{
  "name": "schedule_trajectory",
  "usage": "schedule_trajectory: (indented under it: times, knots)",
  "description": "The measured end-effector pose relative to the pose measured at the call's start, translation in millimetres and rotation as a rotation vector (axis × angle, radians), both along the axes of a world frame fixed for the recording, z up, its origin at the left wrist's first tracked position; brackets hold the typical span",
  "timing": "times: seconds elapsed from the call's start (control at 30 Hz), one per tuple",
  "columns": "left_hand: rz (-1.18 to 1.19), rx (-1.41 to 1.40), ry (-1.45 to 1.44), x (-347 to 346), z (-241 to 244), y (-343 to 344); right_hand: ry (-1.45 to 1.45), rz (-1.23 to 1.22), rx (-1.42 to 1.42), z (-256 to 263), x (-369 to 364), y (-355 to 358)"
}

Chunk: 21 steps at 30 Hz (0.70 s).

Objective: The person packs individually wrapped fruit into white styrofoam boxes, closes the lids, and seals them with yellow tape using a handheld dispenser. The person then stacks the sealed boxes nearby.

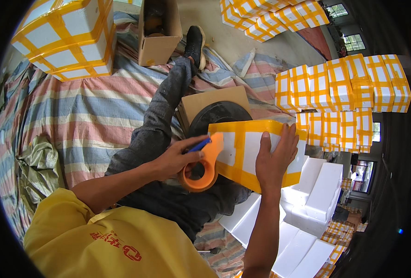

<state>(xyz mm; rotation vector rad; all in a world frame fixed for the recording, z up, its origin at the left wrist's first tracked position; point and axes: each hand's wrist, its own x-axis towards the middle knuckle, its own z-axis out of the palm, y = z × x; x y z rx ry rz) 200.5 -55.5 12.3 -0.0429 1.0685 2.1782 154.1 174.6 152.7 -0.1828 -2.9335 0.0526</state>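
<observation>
My left hand grips an orange tape dispenser with a blue part near its top, close to the left side of a white foam box. Bands of yellow-orange tape cross the box and run along its edges. The palm and fingers of my right hand rest spread on the box's right part, holding nothing. Beneath the box, a round black object shows in part, beside a cardboard box. What the box rests on is mostly hidden.
Taped foam boxes stand stacked at the right, with more stacks at the top right and top left. Untaped white foam boxes lie near my right arm. An open cardboard box stands near my shoe on a striped sheet. A crumpled green sheet lies left.
</observation>
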Motion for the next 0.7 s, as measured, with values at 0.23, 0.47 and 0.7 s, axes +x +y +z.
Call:
schedule_trajectory:
  times: [0.23,0.47,0.7]
  knots:
    - [0.433,-0.088,0.151,-51.1,22.8,61.9,0.002,-0.045,-0.021,-0.7,-6.9,-5.0]
    - [0.286,0.088,-0.181,10.1,3.9,41.2,0.046,-0.046,-0.060,-1.5,-9.1,-5.0]
    - [0.652,-0.114,0.051,8.4,-37.5,-65.8,0.050,0.082,-0.738,7.8,-16.9,28.7]
